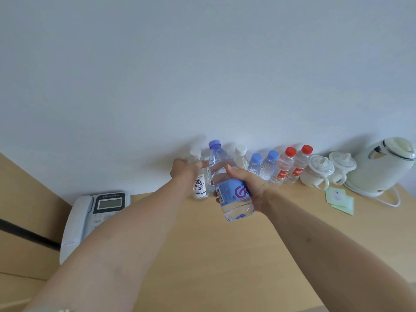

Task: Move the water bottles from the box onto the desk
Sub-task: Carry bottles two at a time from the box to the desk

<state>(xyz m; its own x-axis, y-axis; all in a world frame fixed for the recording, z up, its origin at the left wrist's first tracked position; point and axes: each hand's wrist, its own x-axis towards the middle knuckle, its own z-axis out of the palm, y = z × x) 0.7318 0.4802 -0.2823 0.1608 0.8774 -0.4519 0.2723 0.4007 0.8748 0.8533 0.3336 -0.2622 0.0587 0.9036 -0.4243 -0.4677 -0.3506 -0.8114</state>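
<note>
Now the light wooden desk (202, 255) carries everything, and its back edge meets a plain white wall (202, 64). At the back right corner stands a pale green electric kettle (380, 170) with its white cord, and just beside it two white lidded ceramic cups (319, 171). Near the left edge lies a grey-white desk telephone (90, 219) with a small screen. Along the back edge stands a row of clear plastic water bottles: two with red caps (290, 167), two with blue caps (262, 165) and one with a white cap (241, 156), all upright and close together. The right hand (249, 183) grips a larger clear bottle with a blue cap and blue label (229, 188), fingers curled around its middle; the bottle is tilted and its bottom is above the desk, in front of the row. The left hand (184, 172) holds a small clear bottle with a white cap and white label (199, 179) near its shoulder; this one stands upright at the left end of the row. Some light green paper sachets (338, 199) lie in front of the kettle.
</note>
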